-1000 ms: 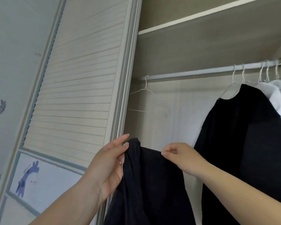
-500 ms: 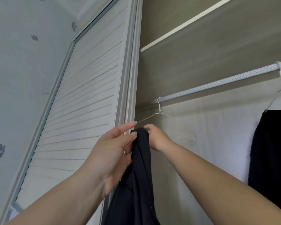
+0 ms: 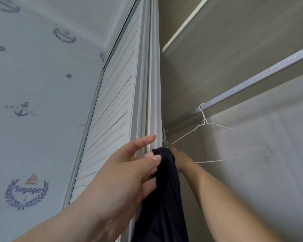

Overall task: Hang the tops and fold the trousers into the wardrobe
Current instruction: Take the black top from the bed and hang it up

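Note:
A black top (image 3: 164,198) hangs down from my left hand (image 3: 129,165), which pinches its upper edge between thumb and fingers, with the index finger stretched out. My right hand (image 3: 182,158) reaches up behind the top towards a small cluster of white wire hangers (image 3: 165,137) at the left end of the wardrobe rail (image 3: 252,82). Its fingers are mostly hidden by the fabric. One bare white wire hanger (image 3: 217,127) hangs on the rail just right of that hand.
The white louvred sliding door (image 3: 112,110) and its frame stand directly left of my hands. A shelf edge (image 3: 182,27) runs above the rail. The beige back panel (image 3: 252,172) fills the right. Nautical wallpaper (image 3: 33,119) covers the left wall.
The view has tilted up and left, and the hung black garment has left the frame. My right hand has moved from the top's edge up behind it towards the left-end hangers.

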Motion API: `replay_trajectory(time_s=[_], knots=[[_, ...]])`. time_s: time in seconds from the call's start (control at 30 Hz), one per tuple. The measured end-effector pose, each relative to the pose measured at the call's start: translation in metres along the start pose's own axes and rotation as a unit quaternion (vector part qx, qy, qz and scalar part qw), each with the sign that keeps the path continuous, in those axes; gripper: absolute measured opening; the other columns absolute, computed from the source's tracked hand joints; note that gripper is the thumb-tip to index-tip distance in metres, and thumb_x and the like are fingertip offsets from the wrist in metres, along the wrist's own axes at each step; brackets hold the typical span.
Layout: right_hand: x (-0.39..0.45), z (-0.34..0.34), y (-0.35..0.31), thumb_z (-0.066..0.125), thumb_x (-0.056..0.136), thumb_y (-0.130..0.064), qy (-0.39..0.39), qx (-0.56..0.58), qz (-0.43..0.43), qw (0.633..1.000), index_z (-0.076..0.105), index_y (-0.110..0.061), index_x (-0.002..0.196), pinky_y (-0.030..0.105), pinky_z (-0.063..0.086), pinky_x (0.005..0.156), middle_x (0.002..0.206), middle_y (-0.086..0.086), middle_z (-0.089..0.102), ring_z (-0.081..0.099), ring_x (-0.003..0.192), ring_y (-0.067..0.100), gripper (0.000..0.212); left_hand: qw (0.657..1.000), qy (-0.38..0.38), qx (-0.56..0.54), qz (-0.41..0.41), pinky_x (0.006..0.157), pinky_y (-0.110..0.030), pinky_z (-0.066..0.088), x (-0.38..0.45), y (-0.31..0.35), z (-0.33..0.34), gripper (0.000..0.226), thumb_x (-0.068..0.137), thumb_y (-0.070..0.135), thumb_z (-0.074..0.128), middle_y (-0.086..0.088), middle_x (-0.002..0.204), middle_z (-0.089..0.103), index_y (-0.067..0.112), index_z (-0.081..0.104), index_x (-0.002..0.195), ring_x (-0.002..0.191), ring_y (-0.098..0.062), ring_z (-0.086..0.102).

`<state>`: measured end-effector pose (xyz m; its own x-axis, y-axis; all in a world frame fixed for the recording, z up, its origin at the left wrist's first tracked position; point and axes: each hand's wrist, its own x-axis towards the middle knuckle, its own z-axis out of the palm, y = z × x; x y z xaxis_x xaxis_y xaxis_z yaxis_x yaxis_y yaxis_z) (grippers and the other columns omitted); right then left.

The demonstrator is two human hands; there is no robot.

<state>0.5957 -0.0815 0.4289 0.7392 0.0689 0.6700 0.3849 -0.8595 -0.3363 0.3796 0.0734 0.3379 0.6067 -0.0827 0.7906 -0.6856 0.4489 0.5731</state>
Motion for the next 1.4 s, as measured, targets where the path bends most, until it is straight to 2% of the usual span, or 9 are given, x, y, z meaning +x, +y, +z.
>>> replay_trajectory(time_s=[0.2,0.3,0.47,0.73,0.9,1.0,1.13,1.23,1.4], knots=[[0.002,0.007,-0.003,0.047,0.092,-0.046,0.062,-0.081,-0.043,0.994,0.01,-0.023,0.15,0.043,0.042,0.099,0.135,0.012,0.051,0.05,0.122,0.032,0.073,1.0,0.003,0.017,0.0,0.06,-0.033,0.059,0.001,-0.002,-0.001,0.034,0.083,-0.008,0.058,-0.023,0.089,0.068,0.016,0.072,0.102,0.071,-0.026,0.068],[-0.008,0.003,-0.012,0.049,0.09,-0.043,0.139,-0.099,-0.079,0.982,0.036,-0.014,0.13,0.038,0.043,0.085,0.123,0.01,0.056,0.057,0.11,0.032,0.051,1.0,-0.003,0.023,0.002,0.056,-0.03,0.057,0.002,-0.002,-0.001,0.036,0.068,-0.003,0.064,-0.025,0.088,0.068,0.015,0.075,0.096,0.068,-0.025,0.068],[-0.016,-0.019,-0.027,0.051,0.088,-0.033,0.198,-0.019,-0.12,0.973,0.044,-0.017,0.106,0.032,0.038,0.073,0.113,0.006,0.059,0.059,0.098,0.03,0.025,1.0,0.0,0.02,0.009,0.053,-0.028,0.056,0.003,-0.003,-0.003,0.037,0.058,0.003,0.064,-0.024,0.089,0.068,0.015,0.076,0.092,0.069,-0.025,0.067],[-0.071,-0.055,-0.042,0.049,0.088,-0.022,0.246,-0.001,-0.172,0.954,0.048,-0.021,0.124,0.034,0.045,0.086,0.124,-0.001,0.059,0.056,0.109,0.026,0.036,1.0,0.001,0.001,-0.024,0.071,-0.036,0.06,0.0,-0.004,-0.005,0.031,0.079,-0.003,0.061,-0.024,0.096,0.066,0.012,0.07,0.105,0.084,-0.029,0.064],[-0.14,-0.087,-0.034,0.041,0.09,-0.016,0.224,-0.046,-0.146,0.962,0.043,-0.024,0.132,0.033,0.045,0.083,0.1,-0.004,0.06,0.06,0.099,0.022,0.043,0.997,0.005,-0.027,-0.077,0.065,-0.03,0.06,-0.01,-0.003,-0.002,0.027,0.088,-0.002,0.057,-0.014,0.097,0.072,0.013,0.066,0.107,0.078,-0.023,0.069],[-0.187,-0.112,-0.031,0.036,0.092,-0.014,0.19,-0.105,-0.122,0.968,0.033,-0.024,0.143,0.031,0.043,0.092,0.137,-0.01,0.051,0.065,0.092,0.019,0.052,0.995,-0.017,0.003,-0.103,0.077,-0.035,0.058,-0.025,-0.011,-0.001,0.024,0.081,0.007,0.07,-0.014,0.099,0.073,0.018,0.071,0.101,0.082,-0.022,0.072],[-0.263,-0.149,-0.033,0.033,0.096,-0.011,0.142,-0.116,-0.093,0.979,0.029,-0.031,0.146,0.014,0.039,0.073,0.129,-0.022,0.051,0.069,0.075,0.013,0.054,0.987,-0.081,0.1,-0.097,0.094,-0.023,0.045,-0.065,-0.013,0.009,0.014,0.078,0.019,0.075,0.006,0.096,0.072,0.026,0.075,0.09,0.095,-0.008,0.066],[-0.324,-0.173,-0.044,0.034,0.099,-0.012,0.121,-0.141,-0.076,0.98,0.036,-0.045,0.136,0.011,0.042,0.065,0.11,-0.033,0.057,0.069,0.069,0.011,0.05,0.965,-0.146,0.218,-0.023,0.072,-0.009,0.041,-0.092,-0.008,0.015,0.016,0.087,0.013,0.065,0.014,0.085,0.069,0.028,0.071,0.087,0.078,0.003,0.061],[-0.428,-0.194,-0.067,0.038,0.1,-0.013,0.148,-0.208,-0.016,0.967,0.042,-0.037,0.138,0.02,0.052,0.07,0.096,-0.033,0.061,0.063,0.053,0.007,0.045,0.862,-0.266,0.409,0.141,0.079,-0.002,0.035,-0.126,-0.006,0.014,0.019,0.089,0.015,0.062,0.019,0.09,0.061,0.032,0.063,0.083,0.088,0.002,0.057]])
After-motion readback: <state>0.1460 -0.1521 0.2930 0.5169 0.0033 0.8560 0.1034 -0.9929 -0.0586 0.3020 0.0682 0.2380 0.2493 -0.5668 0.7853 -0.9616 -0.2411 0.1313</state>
